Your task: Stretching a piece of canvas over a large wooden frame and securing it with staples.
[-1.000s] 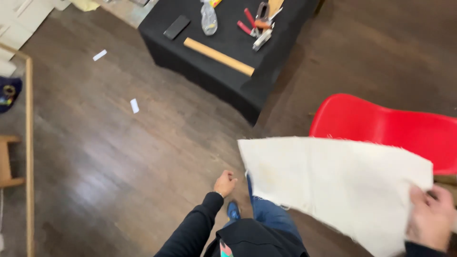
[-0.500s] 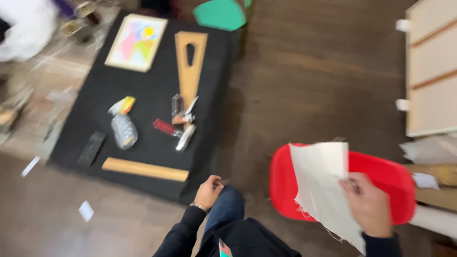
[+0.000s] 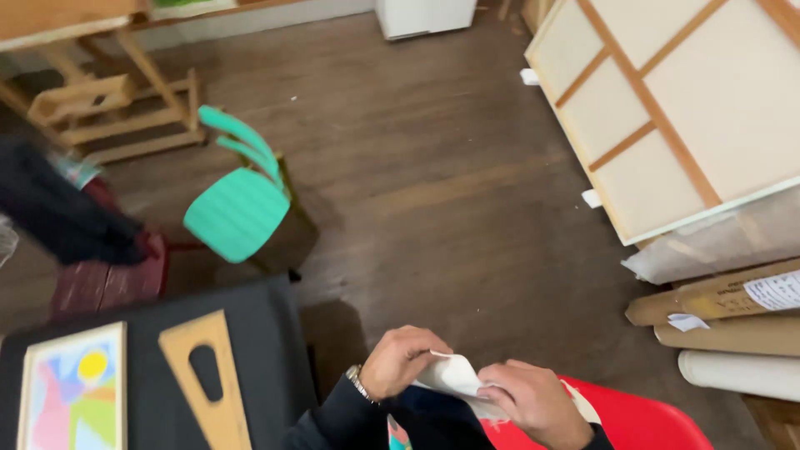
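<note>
My left hand (image 3: pixel 402 360) and my right hand (image 3: pixel 533 402) are close together at the bottom of the view, both gripping a bunched piece of off-white cloth (image 3: pixel 454 375). The cloth is folded small between the fingers, with most of it hidden under my right hand. A watch sits on my left wrist. Just below and right of my hands is a red plastic chair seat (image 3: pixel 646 421).
A black table (image 3: pixel 267 350) at lower left bears a wooden triangle ruler (image 3: pixel 204 379) and a colourful painting (image 3: pixel 73 390). A teal chair (image 3: pixel 237 200) stands on the wood floor. Stretched canvas backs (image 3: pixel 667 108), cardboard tubes (image 3: pixel 725 304) and a wooden easel base (image 3: pixel 108 108) line the edges.
The view has swung up and to the right, away from the table. My left hand came up to join the right on the cloth, which is now bunched small instead of hanging open.
</note>
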